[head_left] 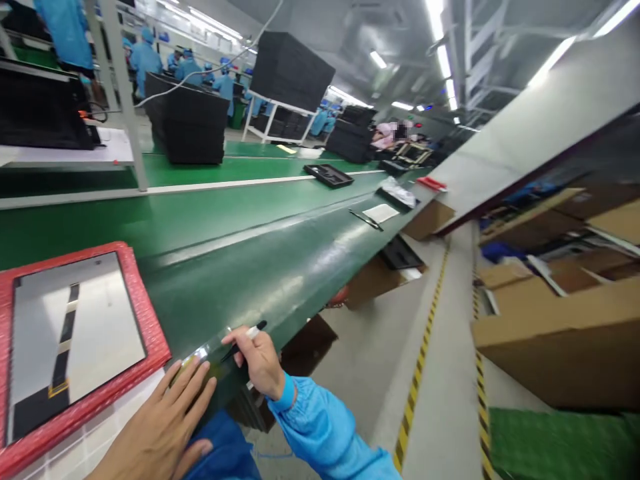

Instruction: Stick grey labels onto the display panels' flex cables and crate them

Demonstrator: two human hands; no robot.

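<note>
My right hand (pixel 260 363) is closed around a slim black pen-like tool (pixel 259 327) with a pale middle section. The tool's dark lower end slants down toward the green bench, close to a shiny clear film-like piece (pixel 201 353) with a yellowish tint. My left hand (pixel 167 417) lies with fingers stretched out, their tips at that clear piece near the bench's front edge. Left of it, a flat display panel (pixel 97 333) rests in a red foam frame (pixel 150 320). A dark ribbon-like strip (pixel 66 327) runs along the panel's pale back.
The green bench (pixel 240 280) stretches away to the right, carrying tweezers (pixel 367 220), a white pad (pixel 381 213) and a black tray (pixel 329 175). Black foam stacks (pixel 187 123) stand behind. Cardboard boxes (pixel 560 333) flank the taped aisle. People in blue (pixel 145 57) are farther back.
</note>
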